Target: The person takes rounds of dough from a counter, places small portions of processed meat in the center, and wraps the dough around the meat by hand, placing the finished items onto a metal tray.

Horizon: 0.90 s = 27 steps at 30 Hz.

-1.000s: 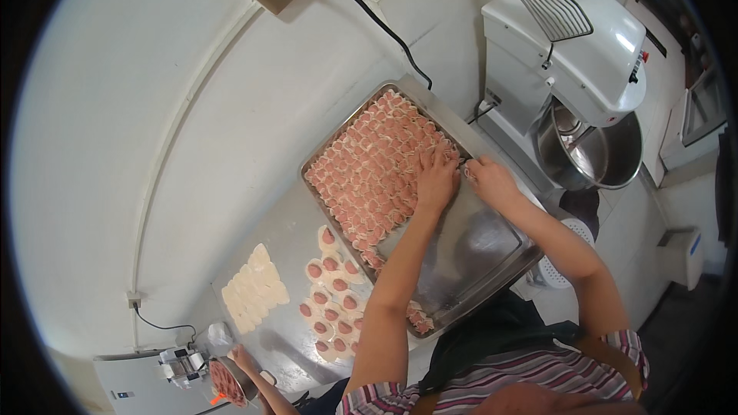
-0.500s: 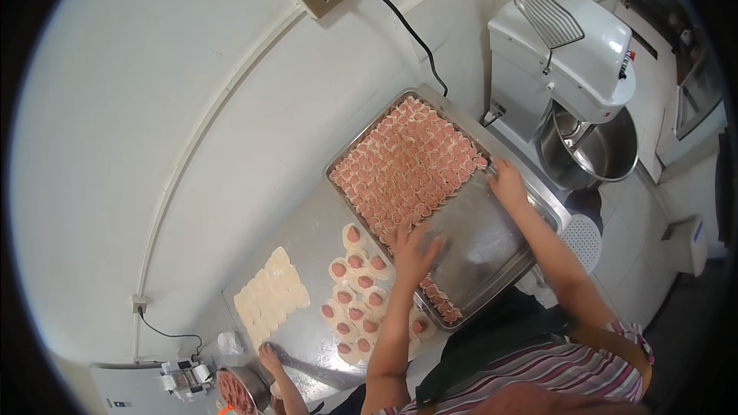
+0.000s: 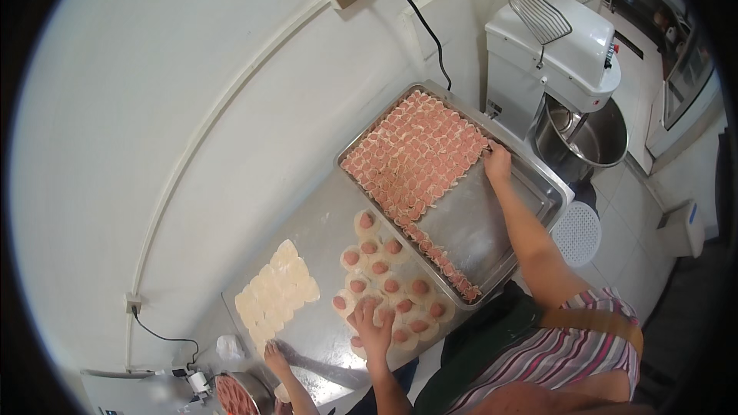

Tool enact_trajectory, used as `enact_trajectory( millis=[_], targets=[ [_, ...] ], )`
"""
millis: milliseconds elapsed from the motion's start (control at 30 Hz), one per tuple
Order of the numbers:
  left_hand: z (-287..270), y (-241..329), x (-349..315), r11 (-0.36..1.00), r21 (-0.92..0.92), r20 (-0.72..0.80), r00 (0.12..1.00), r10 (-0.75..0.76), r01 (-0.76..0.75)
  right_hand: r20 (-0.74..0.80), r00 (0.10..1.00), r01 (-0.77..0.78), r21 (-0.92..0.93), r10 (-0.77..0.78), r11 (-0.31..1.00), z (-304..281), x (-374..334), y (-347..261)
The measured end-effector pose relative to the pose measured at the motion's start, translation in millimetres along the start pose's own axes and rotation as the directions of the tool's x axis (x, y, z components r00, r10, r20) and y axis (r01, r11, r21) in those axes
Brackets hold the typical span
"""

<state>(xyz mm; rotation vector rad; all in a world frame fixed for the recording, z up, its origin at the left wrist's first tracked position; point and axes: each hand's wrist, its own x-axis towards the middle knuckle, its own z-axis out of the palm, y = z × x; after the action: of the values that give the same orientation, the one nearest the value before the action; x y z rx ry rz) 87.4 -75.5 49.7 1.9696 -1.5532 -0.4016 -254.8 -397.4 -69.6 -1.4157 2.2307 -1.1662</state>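
My left hand (image 3: 371,321) reaches down over round dough wrappers (image 3: 367,224) topped with pink meat filling. Its fingers are spread and their tips touch the wrappers among the mounds. My right hand (image 3: 499,164) is at the right end of the dumpling rows, inside the large metal tray (image 3: 513,260). Its fingers are pinched together at a dumpling (image 3: 483,143); the fingertips are partly hidden. Packed rows of open-topped dumplings (image 3: 419,154) fill the tray's far part, and a single line of dumplings (image 3: 438,255) runs along its near left side.
Another person's hand (image 3: 275,356) rests by overlapping plain wrappers (image 3: 277,288) on the metal table (image 3: 323,219). A bowl of pink filling (image 3: 240,396) stands at the lower left. Beyond the tray is a white mixer (image 3: 550,50) with a steel bowl; a perforated white stool (image 3: 576,232) stands right.
My left hand has moved from above the tray down to the filled wrappers. My right hand stays at the row's end, its fingers now closed in. The whole view has shifted slightly.
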Motion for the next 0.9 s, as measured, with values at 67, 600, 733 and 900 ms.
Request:
enact_trajectory(
  millis=[67, 600, 733, 900],
  targets=[
    [-4, -6, -13, 0.999, 0.005, 0.007, 0.999, -0.044, 0.044, 0.025, 1.000, -0.002, 0.019, 0.001, 1.000, -23, -13, -9],
    [32, 54, -71, 0.972, 0.082, 0.032, 0.975, -0.222, 0.218, 0.468, 0.532, 0.753, 0.119, -0.706, 0.647, -68, 10, 34],
    [48, 81, -72, 0.969, 0.083, 0.034, 0.971, -0.237, 0.234, 0.511, 0.471, 0.813, 0.064, -0.719, 0.578, -56, 35, 28],
    [59, 102, -74, 0.957, 0.172, 0.065, 0.967, -0.246, 0.232, 0.665, 0.390, 0.844, 0.019, -0.637, 0.536, -31, 69, 24]
  ],
)
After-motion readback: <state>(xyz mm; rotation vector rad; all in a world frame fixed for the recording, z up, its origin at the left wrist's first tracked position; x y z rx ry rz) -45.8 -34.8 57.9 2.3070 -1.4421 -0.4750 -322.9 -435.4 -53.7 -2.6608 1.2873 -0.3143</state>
